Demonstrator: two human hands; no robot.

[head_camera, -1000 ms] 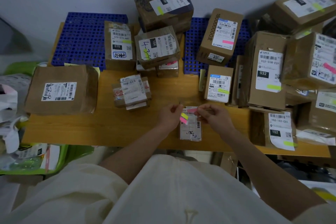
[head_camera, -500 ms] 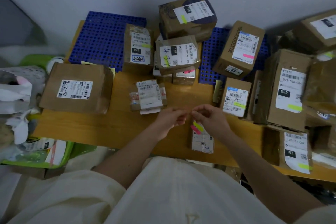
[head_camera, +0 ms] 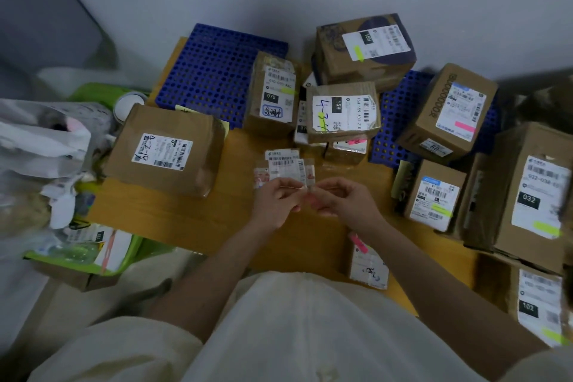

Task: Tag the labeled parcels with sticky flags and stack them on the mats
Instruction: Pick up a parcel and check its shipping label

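My left hand (head_camera: pixel 276 201) and my right hand (head_camera: pixel 344 201) meet fingertip to fingertip above the wooden table (head_camera: pixel 173 214). Between them they pinch a small pale strip, blurred, that looks like a sticky flag (head_camera: pixel 305 191). Just beyond the fingers lies a small labelled parcel (head_camera: pixel 283 164) with no flag showing. A flat white parcel (head_camera: pixel 369 267) with a pink flag lies at the front edge, under my right forearm. Two blue perforated mats, the left mat (head_camera: pixel 214 71) and the right mat (head_camera: pixel 390 121), lie at the back, with flagged boxes standing on and between them.
A large flat box (head_camera: pixel 167 149) lies at the left, with no flag in sight. Flagged boxes crowd the back and right: the 070 box (head_camera: pixel 274 96), the 15H box (head_camera: pixel 342 112), the 032 box (head_camera: pixel 536 195). A green bin (head_camera: pixel 130 254) and white bags (head_camera: pixel 40 146) stand left of the table.
Both hands have lifted off the flat white parcel and moved forward to the small parcel, still pinched together. The flat parcel stays at the front edge with its pink flag.
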